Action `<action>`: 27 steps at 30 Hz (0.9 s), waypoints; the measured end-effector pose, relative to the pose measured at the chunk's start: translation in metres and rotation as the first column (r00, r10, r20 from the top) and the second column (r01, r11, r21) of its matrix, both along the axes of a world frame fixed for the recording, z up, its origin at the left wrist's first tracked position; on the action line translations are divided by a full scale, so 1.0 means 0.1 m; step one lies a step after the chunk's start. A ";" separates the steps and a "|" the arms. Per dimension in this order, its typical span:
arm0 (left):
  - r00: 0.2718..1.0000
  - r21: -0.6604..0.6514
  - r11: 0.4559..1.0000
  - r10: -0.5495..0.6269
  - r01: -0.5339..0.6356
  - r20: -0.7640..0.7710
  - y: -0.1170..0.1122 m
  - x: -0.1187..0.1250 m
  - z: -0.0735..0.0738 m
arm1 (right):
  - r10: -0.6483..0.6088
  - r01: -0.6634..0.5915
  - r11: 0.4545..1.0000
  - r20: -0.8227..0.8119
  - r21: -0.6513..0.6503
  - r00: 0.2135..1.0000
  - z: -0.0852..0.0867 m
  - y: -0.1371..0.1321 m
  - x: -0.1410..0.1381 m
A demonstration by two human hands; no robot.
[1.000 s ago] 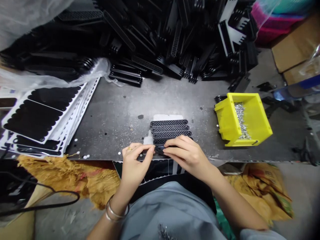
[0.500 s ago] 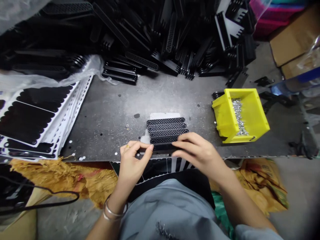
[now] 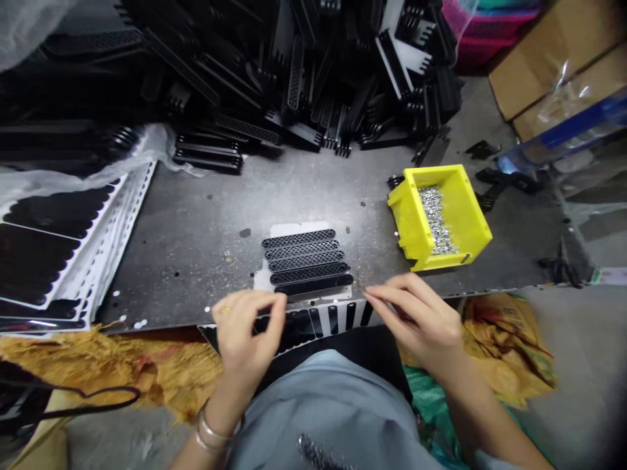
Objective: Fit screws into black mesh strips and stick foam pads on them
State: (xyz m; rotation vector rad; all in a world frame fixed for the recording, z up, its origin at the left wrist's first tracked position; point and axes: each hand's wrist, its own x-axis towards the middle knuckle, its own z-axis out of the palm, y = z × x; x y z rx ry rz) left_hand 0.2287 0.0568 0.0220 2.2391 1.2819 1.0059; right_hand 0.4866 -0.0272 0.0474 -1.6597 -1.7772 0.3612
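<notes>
Several black perforated strips lie side by side on a white backing sheet, on a grey metal table. The lowest strip looks more solid than the others. My left hand hovers at the table's front edge, just below and left of the strips, with its fingers curled and nothing visible in them. My right hand is at the same edge to the right of the strips, fingertips pointing left, touching nothing visible. A white sheet with black pieces sits below the table edge between my hands.
A yellow plastic bin of small silver fasteners stands right of the strips. A large pile of black parts rises behind them. Stacked sheets with black scalloped pieces lie at the left. Cardboard boxes stand at top right.
My hands have moved apart and off the lowest strip, which now lies in line below the others. The view has shifted, so the table items sit further left in the picture.
</notes>
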 end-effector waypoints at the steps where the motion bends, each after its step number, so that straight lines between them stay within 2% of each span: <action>1: 0.993 0.050 0.993 -0.110 0.108 0.030 -0.07 0.08 -0.03 | -0.005 0.005 0.999 0.007 -0.035 1.000 -0.04 -0.09 0.04; 2: 0.969 0.075 0.968 -0.244 0.241 0.044 -0.14 0.17 -0.08 | 0.000 0.001 0.998 0.014 -0.067 1.000 -0.10 -0.17 0.07; 4: 0.881 0.101 0.878 -0.472 0.468 0.021 -0.25 0.35 -0.23 | 0.014 -0.012 0.997 0.021 -0.073 1.000 -0.28 -0.26 0.14; 6: 0.821 0.150 0.809 -0.570 0.568 -0.035 -0.30 0.48 -0.42 | 0.040 -0.040 0.999 -0.020 -0.003 0.999 -0.45 -0.31 0.19; 8: 0.803 0.183 0.785 -0.593 0.592 -0.058 -0.31 0.55 -0.57 | 0.099 -0.097 0.995 -0.119 0.023 0.988 -0.52 -0.35 0.24; 10: 0.804 0.167 0.788 -0.592 0.592 -0.055 -0.30 0.57 -0.66 | 0.121 -0.138 0.990 -0.319 -0.033 0.940 -0.45 -0.40 0.29; 11: 0.807 0.152 0.794 -0.588 0.588 -0.050 -0.30 0.57 -0.66 | 0.102 -0.146 0.988 -0.463 -0.059 0.880 -0.37 -0.42 0.31; 13: 0.810 0.139 0.800 -0.586 0.583 -0.024 -0.31 0.56 -0.62 | 0.039 -0.127 0.989 -0.716 -0.071 0.697 -0.17 -0.41 0.31; 14: 0.808 0.139 0.800 -0.590 0.584 -0.004 -0.32 0.55 -0.57 | 0.021 -0.112 0.992 -0.777 -0.064 0.629 -0.08 -0.37 0.28; 15: 0.808 0.139 0.802 -0.588 0.580 0.020 -0.32 0.52 -0.51 | 0.014 -0.097 0.993 -0.783 -0.060 0.621 0.00 -0.29 0.23; 16: 0.815 0.140 0.811 -0.578 0.568 0.046 -0.31 0.48 -0.44 | 0.019 -0.089 0.994 -0.733 -0.056 0.680 0.06 -0.18 0.15; 18: 0.877 0.116 0.880 -0.472 0.461 0.091 -0.25 0.34 -0.28 | 0.069 -0.104 0.993 -0.467 -0.050 0.882 0.08 0.10 -0.05; 19: 0.929 0.084 0.933 -0.356 0.349 0.103 -0.19 0.25 -0.21 | 0.123 -0.131 0.991 -0.307 -0.007 0.944 0.06 0.25 -0.17; 20: 0.972 0.038 0.978 -0.210 0.207 0.104 -0.12 0.15 -0.15 | 0.178 -0.175 0.984 -0.163 0.033 0.970 0.03 0.39 -0.28; 21: 0.994 -0.022 0.998 -0.062 0.065 0.087 -0.04 0.06 -0.10 | 0.233 -0.229 0.970 -0.048 0.077 0.971 -0.01 0.52 -0.37; 23: 0.991 -0.164 0.978 0.135 -0.130 0.019 0.12 -0.11 -0.05 | 0.321 -0.331 0.936 0.093 0.119 0.942 -0.07 0.72 -0.51; 24: 0.987 -0.233 0.960 0.160 -0.158 -0.007 0.18 -0.17 -0.05 | 0.352 -0.367 0.922 0.130 0.120 0.927 -0.09 0.79 -0.55; 27: 0.992 -0.384 0.916 0.123 -0.114 -0.002 0.29 -0.23 -0.08 | 0.396 -0.413 0.907 0.159 0.085 0.904 -0.11 0.89 -0.57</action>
